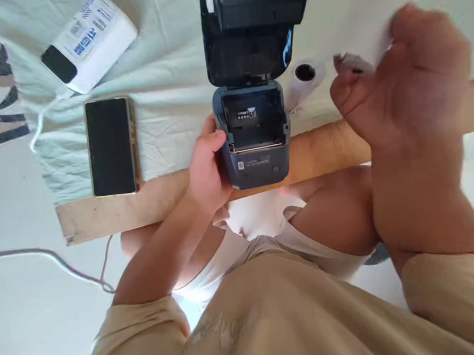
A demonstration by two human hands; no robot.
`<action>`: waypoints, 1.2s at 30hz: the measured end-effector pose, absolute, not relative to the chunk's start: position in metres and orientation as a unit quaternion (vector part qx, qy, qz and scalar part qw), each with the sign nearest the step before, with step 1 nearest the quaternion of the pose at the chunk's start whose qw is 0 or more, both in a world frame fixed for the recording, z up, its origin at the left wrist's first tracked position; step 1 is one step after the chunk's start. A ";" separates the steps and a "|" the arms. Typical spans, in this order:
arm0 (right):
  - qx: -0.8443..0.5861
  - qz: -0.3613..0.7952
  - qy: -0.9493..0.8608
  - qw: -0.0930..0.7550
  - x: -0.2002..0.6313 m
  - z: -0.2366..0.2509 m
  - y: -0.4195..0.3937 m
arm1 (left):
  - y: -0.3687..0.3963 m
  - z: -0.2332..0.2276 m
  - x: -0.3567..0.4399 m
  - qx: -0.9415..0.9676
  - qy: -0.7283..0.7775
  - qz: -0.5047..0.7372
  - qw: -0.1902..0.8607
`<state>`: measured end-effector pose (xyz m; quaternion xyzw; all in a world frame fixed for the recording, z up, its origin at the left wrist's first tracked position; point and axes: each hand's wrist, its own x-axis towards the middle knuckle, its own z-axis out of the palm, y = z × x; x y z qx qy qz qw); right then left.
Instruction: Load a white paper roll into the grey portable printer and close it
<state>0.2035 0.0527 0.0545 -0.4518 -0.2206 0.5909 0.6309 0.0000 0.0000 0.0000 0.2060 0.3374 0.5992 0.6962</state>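
Note:
My left hand (208, 168) is closed around the left side of a dark portable label printer (258, 163), its thumb on the casing. The printer's black lid (248, 43) is swung up and away, so the hollow paper bay shows with no roll in it. On the right, my right hand (415, 75) is raised and smeared by motion, fingers curled. It holds a pale strip of white paper (376, 21), also blurred. Just right of the printer lies a white paper roll (301, 85) with a dark core; whether it joins the strip, I cannot tell.
A black-screened phone (112, 147) lies left of the printer on a pale green cloth (162, 134). Behind it rests a white device (92, 41) with a printed label and a white cable. The table's wooden edge (158, 201) runs above my lap. A grey cable (44, 253) hangs at left.

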 end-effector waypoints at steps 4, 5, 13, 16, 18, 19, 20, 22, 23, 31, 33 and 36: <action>-0.459 0.597 -0.236 0.615 0.213 0.048 0.066 | 0.002 0.008 -0.001 0.195 0.366 0.576 0.705; -0.467 0.577 -0.239 0.626 0.214 0.047 0.068 | 0.002 0.009 -0.001 0.194 0.369 0.573 0.706; -0.496 0.544 -0.271 0.620 0.243 0.020 0.087 | 0.000 0.009 -0.001 0.213 0.371 0.569 0.702; -0.492 0.598 -0.303 0.555 0.270 -0.004 0.107 | 0.001 0.009 -0.001 0.214 0.362 0.576 0.701; -0.479 0.611 -0.342 0.529 0.284 -0.015 0.116 | 0.001 0.008 0.000 0.215 0.360 0.579 0.699; -0.468 0.615 -0.370 0.516 0.289 -0.018 0.118 | 0.001 0.008 0.000 0.216 0.360 0.579 0.699; -0.456 0.619 -0.400 0.499 0.292 -0.020 0.119 | 0.001 0.009 0.001 0.217 0.360 0.579 0.699; -0.435 0.622 -0.451 0.471 0.293 -0.020 0.116 | 0.001 0.010 0.001 0.216 0.365 0.577 0.698; -0.429 0.625 -0.462 0.461 0.293 -0.019 0.115 | 0.001 0.010 0.000 0.215 0.369 0.576 0.697; -0.522 0.569 -0.366 0.519 0.262 -0.016 0.105 | 0.003 0.016 0.000 0.215 0.395 0.559 0.697; -0.502 0.445 -0.455 0.586 0.245 -0.012 0.094 | 0.003 0.017 0.001 0.213 0.397 0.560 0.696; -0.380 0.262 -0.622 0.633 0.217 0.003 0.068 | 0.002 0.017 0.002 0.207 0.388 0.568 0.696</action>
